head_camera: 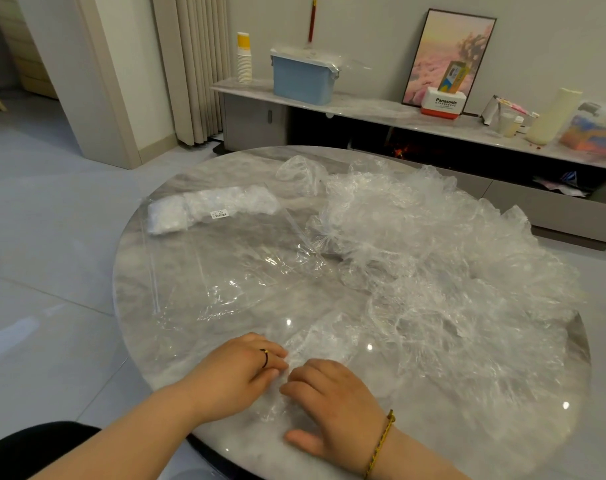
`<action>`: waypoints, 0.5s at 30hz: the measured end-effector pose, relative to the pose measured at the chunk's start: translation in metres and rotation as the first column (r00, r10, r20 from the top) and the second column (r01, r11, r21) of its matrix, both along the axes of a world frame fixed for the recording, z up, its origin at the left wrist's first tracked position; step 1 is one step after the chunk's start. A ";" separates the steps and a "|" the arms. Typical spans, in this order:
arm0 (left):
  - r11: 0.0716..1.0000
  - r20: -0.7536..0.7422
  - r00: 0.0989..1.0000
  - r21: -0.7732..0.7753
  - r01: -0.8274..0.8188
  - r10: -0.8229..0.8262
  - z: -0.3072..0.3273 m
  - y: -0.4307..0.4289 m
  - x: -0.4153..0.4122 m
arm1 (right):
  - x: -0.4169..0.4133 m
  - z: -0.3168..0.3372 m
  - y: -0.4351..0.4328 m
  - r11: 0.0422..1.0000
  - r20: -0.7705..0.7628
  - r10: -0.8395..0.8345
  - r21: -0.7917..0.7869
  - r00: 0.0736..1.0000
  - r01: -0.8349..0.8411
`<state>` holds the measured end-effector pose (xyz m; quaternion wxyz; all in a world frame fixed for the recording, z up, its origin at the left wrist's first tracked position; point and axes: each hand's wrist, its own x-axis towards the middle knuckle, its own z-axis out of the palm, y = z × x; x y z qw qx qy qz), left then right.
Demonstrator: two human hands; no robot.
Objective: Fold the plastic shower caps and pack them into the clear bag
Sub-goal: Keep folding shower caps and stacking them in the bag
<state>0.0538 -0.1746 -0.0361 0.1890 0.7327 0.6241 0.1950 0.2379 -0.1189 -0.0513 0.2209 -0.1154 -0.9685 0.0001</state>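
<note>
A big loose heap of clear crinkled shower caps (443,258) covers the right half of the round marble table (135,271). One cap (315,344) lies flat at the near edge. My left hand (239,372) and my right hand (332,403) rest side by side on its near part, fingers curled and pinching the thin plastic between them. A clear flat bag (225,275) lies spread on the left of the table. At its far end sits a white bundle of folded caps (204,209) with a barcode sticker.
Behind the table runs a low cabinet (381,112) holding a blue lidded bin (303,77), a stack of paper cups (244,58), a framed picture (448,58), a Panasonic box (443,103) and small clutter. Pale tiled floor lies to the left.
</note>
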 end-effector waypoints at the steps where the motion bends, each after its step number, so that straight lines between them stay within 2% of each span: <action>1: 1.000 -0.006 1.000 0.005 0.002 -0.002 -0.001 0.000 -0.001 | -0.001 -0.002 0.000 1.000 0.004 -0.023 -0.008 1.000 0.023; 4: 0.994 0.095 0.994 -0.103 -0.040 0.050 0.006 0.000 -0.004 | -0.004 -0.001 0.004 0.991 -0.041 -0.083 -0.109 0.996 0.078; 7: 0.984 0.202 0.975 -0.166 -0.064 0.098 0.014 -0.004 -0.008 | -0.003 0.003 0.009 0.957 0.000 -0.157 -0.245 0.988 0.152; 8: 0.983 0.233 0.968 -0.172 -0.057 0.097 0.018 -0.005 -0.008 | -0.002 0.004 0.009 0.925 0.022 -0.181 -0.336 0.983 0.178; 10: 0.985 0.291 0.953 -0.167 -0.033 0.081 0.022 -0.007 -0.006 | 0.001 0.008 0.010 0.801 0.024 -0.264 -0.552 0.964 0.232; 12: 0.978 0.365 0.925 -0.205 -0.035 0.110 0.027 -0.010 -0.003 | 0.004 0.014 0.009 0.607 0.040 -0.322 -0.758 0.946 0.239; 15: 0.970 0.448 0.889 -0.244 0.015 0.099 0.031 -0.014 -0.002 | 0.006 0.021 0.012 0.409 -0.015 -0.405 -0.897 0.914 0.167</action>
